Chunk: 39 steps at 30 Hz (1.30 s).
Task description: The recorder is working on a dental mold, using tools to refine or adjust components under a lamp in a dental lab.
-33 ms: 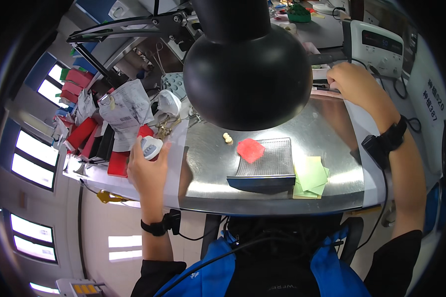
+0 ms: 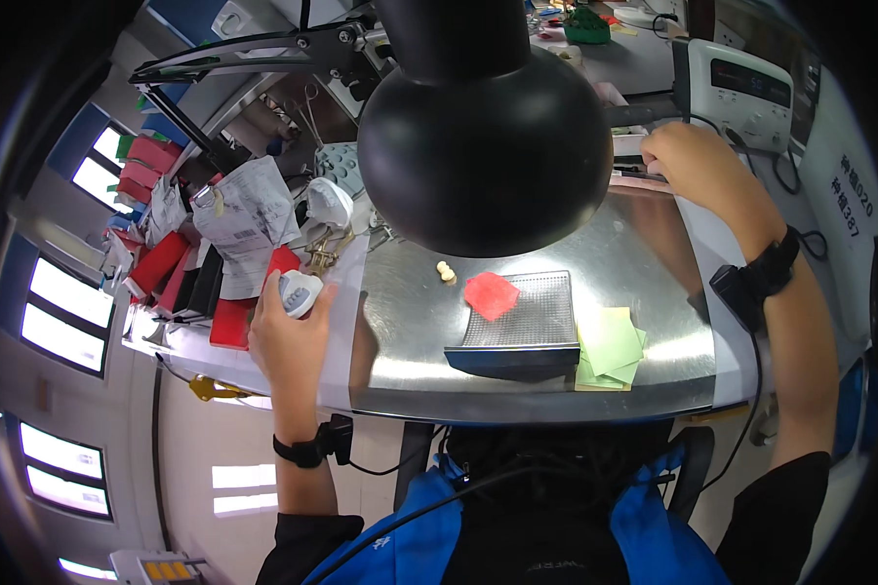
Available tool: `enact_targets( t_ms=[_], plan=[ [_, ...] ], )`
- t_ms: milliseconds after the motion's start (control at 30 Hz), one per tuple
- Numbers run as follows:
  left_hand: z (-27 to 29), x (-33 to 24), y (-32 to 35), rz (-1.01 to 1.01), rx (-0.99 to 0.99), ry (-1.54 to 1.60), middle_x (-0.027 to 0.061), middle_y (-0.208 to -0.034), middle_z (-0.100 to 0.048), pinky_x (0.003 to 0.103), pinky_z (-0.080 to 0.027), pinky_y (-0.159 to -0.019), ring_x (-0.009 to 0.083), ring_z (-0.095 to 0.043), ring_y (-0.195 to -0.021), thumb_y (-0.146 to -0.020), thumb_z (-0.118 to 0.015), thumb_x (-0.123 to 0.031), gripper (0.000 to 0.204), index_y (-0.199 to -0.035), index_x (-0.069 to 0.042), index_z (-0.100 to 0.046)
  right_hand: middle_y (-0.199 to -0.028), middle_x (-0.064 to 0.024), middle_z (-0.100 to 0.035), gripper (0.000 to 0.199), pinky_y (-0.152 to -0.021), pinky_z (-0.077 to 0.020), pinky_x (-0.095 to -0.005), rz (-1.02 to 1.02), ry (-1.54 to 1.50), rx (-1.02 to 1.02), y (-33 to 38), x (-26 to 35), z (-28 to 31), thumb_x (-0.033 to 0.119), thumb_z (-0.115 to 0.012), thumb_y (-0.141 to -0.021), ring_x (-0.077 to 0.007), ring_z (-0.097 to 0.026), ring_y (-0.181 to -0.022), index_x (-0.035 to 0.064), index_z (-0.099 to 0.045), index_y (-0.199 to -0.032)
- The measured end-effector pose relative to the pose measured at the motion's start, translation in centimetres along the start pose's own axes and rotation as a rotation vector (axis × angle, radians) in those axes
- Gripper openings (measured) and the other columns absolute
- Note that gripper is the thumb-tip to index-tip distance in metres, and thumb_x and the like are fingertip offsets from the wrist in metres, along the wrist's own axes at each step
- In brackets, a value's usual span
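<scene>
A person's bare arms reach forward, spread wide apart, the left forearm [image 2: 307, 492] rising nearly upright into the left hand [image 2: 293, 341], its back turned up, thumb [image 2: 324, 298] to the right and fingers [image 2: 266, 292] to the left, curved toward each other in a grip. The right forearm [image 2: 802, 351] stretches farther out, angling inward to the right wrist [image 2: 749, 216]. There the right hand [image 2: 698, 164] tilts to the left, knuckles raised, its fingers bent under and their tips hard to make out.
</scene>
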<state>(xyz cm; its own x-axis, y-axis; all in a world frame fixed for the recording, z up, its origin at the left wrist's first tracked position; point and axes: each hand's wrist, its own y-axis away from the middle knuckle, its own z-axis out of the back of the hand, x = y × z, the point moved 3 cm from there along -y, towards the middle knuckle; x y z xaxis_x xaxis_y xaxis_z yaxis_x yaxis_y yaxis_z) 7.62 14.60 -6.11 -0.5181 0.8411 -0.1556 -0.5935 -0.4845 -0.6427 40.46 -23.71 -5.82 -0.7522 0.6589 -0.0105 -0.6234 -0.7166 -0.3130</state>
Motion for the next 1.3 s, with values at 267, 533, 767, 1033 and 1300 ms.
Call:
enact_targets(
  t_ms=[267, 533, 767, 1033, 1300],
  plan=[
    [3.5, -2.1, 1.2, -0.098, 0.141, -0.017, 0.0180, -0.126, -0.068, 0.047, -0.053, -0.092, 0.0389, -0.066, -0.110, -0.087, -0.078, -0.029, 0.051, -0.129, -0.003, -0.064, -0.088, -0.0127, -0.072, 0.010, -0.072, -0.0584, -0.0432, 0.081, 0.394, 0.047, -1.2, -0.2, -1.2, 0.009, -0.064, -0.085, -0.0322, -0.072, -0.083, 0.0057, -0.073, -0.088],
    [2.3, -8.7, -0.2, -0.228, 0.570, 0.751, 0.0119, -0.106, -0.076, 0.025, -0.049, -0.064, 0.0160, -0.071, -0.089, -0.090, -0.077, -0.014, 0.033, -0.119, 0.000, -0.070, -0.071, -0.0100, -0.065, 0.009, -0.062, -0.0508, -0.0352, 0.021, -0.046, -0.044, 0.5, 2.7, 3.2, 0.009, -0.065, -0.080, -0.0241, -0.064, -0.066, 0.0014, -0.065, -0.084],
    [-3.7, -14.8, -1.0, 0.143, 1.252, 1.287, 0.0166, -0.113, -0.072, 0.019, -0.051, -0.059, 0.0165, -0.068, -0.094, -0.099, -0.066, -0.019, 0.039, -0.127, 0.008, -0.065, -0.083, -0.0027, -0.068, 0.021, -0.073, -0.0510, -0.0257, -0.071, -1.119, 0.198, 1.5, 10.2, 1.3, 0.016, -0.069, -0.090, -0.0077, -0.061, -0.079, -0.0035, -0.070, -0.099],
    [-10.5, -12.1, 1.3, 0.067, 1.247, 1.595, 0.0183, -0.138, -0.058, 0.032, -0.059, -0.081, 0.0246, -0.064, -0.116, -0.098, -0.068, -0.013, 0.048, -0.141, 0.001, -0.052, -0.070, -0.0058, -0.063, 0.013, -0.058, -0.0495, -0.0298, 0.040, -1.003, 0.149, 2.8, 12.7, 1.8, 0.011, -0.072, -0.086, -0.0130, -0.061, -0.061, -0.0004, -0.072, -0.093],
    [-7.1, -11.7, -0.8, -0.232, 1.201, 1.509, 0.0119, -0.121, -0.068, 0.038, -0.056, -0.096, 0.0242, -0.067, -0.109, -0.093, -0.069, 0.002, 0.029, -0.121, 0.000, -0.066, -0.067, 0.0060, -0.056, 0.019, -0.049, -0.0413, -0.0260, 0.882, -0.197, -0.591, 3.9, 11.9, 3.5, 0.017, -0.081, -0.067, -0.0134, -0.054, -0.057, 0.0211, -0.078, -0.086]
  ],
)
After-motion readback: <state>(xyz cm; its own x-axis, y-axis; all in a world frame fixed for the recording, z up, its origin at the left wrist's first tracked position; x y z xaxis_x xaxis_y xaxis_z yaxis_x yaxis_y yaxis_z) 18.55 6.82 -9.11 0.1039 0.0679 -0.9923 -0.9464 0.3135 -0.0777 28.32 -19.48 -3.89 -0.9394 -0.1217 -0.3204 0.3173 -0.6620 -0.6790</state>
